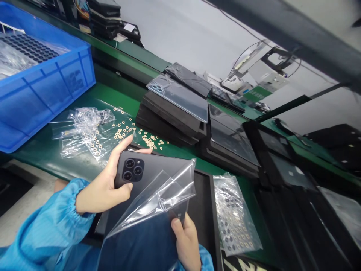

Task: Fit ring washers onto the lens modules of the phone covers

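A dark grey tablet [158, 160] is tilted in front of me, its back with a cluster of round camera lenses facing up. My left hand [111, 186] grips its upper left edge, the thumb lying beside the lenses. My right hand [186, 241] holds the right edge lower down, thumb on the back. Clear plastic film [169, 192] lies folded and wrinkled across the tablet's middle, and its lower part looks dark blue under the film. Whether the right fingers also pinch the film is hidden. Beneath the tablet is a black tray [213, 210].
A blue crate [47, 86] stands at left. Small gold rings [150, 142] lie scattered near a crumpled plastic bag [87, 128]. Behind are stacked black trays [169, 116] topped by a film-wrapped tablet [180, 96]. A clear bag of small parts [237, 214] lies at right.
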The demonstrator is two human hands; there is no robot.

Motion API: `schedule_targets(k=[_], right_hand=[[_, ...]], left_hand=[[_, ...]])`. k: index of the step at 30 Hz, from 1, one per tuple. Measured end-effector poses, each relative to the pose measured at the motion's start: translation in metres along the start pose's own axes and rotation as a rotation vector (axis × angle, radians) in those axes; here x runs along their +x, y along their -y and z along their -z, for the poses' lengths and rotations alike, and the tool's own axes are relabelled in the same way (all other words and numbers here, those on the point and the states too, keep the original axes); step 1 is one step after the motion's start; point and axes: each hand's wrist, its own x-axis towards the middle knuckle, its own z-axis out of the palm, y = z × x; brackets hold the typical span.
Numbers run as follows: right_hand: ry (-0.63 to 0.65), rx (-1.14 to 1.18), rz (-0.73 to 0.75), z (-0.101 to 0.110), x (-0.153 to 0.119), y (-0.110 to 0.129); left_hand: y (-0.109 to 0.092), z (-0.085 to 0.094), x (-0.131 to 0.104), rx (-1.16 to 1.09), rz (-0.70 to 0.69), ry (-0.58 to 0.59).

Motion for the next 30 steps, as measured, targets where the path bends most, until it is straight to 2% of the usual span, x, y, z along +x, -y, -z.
schedule_targets(k=[8,19,25,30], right_hand=[[-0.031,-0.028,-0.051,0.002,-0.001,-0.003],[-0.001,-0.026,-0.103,0.002,-0.002,-0.011],[-0.003,0.012,-0.126,0.002,-0.003,-0.017],[0.013,0.03,-0.111,0.0,0.001,-0.019]], left_hand=[[0.004,0.0,-0.001,-0.009,-0.024,-0.003],[0.004,-0.004,-0.001,-0.122,0.053,-0.07],[-0.006,-0.017,-0.001,-0.359,0.094,-0.141],[-0.012,-0.02,-0.002,-0.373,0.111,-0.127]])
